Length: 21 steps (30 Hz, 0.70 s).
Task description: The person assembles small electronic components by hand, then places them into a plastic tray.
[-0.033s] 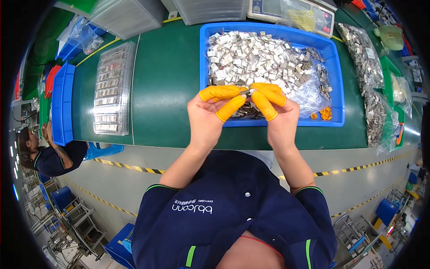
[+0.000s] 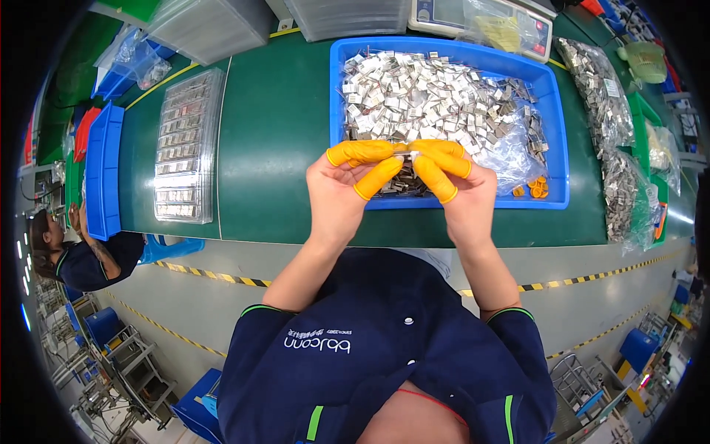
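Note:
My left hand [image 2: 339,185] and my right hand [image 2: 466,189] meet over the front of a blue tub [image 2: 560,140], with yellow finger cots on their thumbs and fingers. Both pinch one small metal part [image 2: 404,154] between their fingertips; most of it is hidden by the cots. Beneath and beyond them, the tub holds a heap of small silver metal parts [image 2: 429,92], some with thin pins. A clear plastic bag [image 2: 512,159] and several loose yellow finger cots [image 2: 538,188] lie at the tub's right side.
On the green table [image 2: 274,148], a clear tray [image 2: 211,148] with rows of metal parts lies left. A blue bin [image 2: 103,177] stands beyond it, near a co-worker [image 2: 89,255]. Bagged parts [image 2: 617,170] lie right; a scale [image 2: 436,18] and clear containers [image 2: 347,16] stand behind.
My hands have shifted very slightly, the left one a little to the left and the right wrist a little to the right. Their fingertips still meet at the small metal part.

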Tool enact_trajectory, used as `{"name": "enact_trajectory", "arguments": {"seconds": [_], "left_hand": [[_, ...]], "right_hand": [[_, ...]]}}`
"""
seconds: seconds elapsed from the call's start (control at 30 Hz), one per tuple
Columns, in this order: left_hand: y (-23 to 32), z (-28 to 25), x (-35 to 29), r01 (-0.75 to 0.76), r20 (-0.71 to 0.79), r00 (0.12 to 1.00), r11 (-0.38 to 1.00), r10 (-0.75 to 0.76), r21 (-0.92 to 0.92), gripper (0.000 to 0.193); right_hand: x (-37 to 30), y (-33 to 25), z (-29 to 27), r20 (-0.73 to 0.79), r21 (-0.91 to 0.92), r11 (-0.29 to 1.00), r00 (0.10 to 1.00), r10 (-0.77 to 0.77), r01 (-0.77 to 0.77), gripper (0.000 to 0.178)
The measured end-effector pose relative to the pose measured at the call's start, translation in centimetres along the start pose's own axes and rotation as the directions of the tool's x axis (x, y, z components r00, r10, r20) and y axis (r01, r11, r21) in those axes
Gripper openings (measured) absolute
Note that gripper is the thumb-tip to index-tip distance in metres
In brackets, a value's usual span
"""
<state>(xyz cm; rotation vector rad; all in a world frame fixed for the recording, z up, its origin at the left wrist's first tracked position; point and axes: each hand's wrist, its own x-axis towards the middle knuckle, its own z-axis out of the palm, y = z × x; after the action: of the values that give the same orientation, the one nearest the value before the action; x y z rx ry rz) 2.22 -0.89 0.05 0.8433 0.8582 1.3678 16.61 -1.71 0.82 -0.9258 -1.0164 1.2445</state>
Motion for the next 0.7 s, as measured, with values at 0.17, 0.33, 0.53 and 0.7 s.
{"name": "enact_trajectory", "arguments": {"seconds": [0.17, 0.33, 0.53, 0.7], "left_hand": [[1.3, -0.2, -0.3, 0.039, 0.131, 0.990, 0.997, -0.048, 0.074, 0.023], [1.8, 0.0, -0.2, 0.270, 0.295, 0.915, 0.961, -0.275, 0.058, 0.023], [1.3, 1.6, 1.5, 0.258, 0.270, 0.922, 0.961, -0.276, 0.101, 0.021], [0.9, 1.2, 4.6, 0.019, 0.306, 0.936, 0.891, -0.175, 0.453, 0.016]], "right_hand": [[0.1, -1.9, -2.3, 0.183, 0.043, 0.985, 0.970, 0.159, -0.170, 0.018], [-0.4, -2.0, -3.2, 0.278, 0.196, 0.872, 0.879, 0.389, -0.448, 0.019], [0.7, -2.4, -2.9, 0.081, -0.105, 0.990, 0.991, 0.103, -0.094, 0.014], [3.1, -1.8, -5.6, 0.074, -0.439, 0.898, 0.997, 0.034, 0.001, 0.021]]}}
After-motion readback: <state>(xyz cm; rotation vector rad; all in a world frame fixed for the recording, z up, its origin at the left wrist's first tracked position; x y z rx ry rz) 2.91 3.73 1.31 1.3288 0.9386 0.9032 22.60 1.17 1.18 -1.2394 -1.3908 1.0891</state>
